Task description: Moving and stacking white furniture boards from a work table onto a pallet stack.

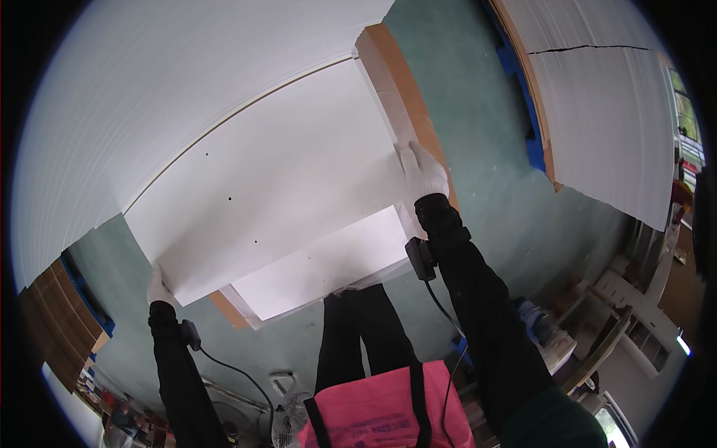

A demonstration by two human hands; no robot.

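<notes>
A large white sheet (pixel 276 179) lies in front of me on top of a stack with a brown board edge (pixel 407 82). My left hand (pixel 157 290), in a white glove, grips the sheet's near left corner. Also in a white glove, my right hand (pixel 423 173) holds the sheet's right edge. A smaller white sheet (pixel 328 269) sticks out underneath, near my legs. Both forearms wear black sleeves with a small black device and cable at each wrist.
A tall stack of white sheets (pixel 112 97) rises at the left. Another white stack (pixel 605 112) on a blue pallet (pixel 532 142) stands at the right across a green floor (pixel 485 149). A fan (pixel 287 422) and shelves (pixel 635 328) sit below.
</notes>
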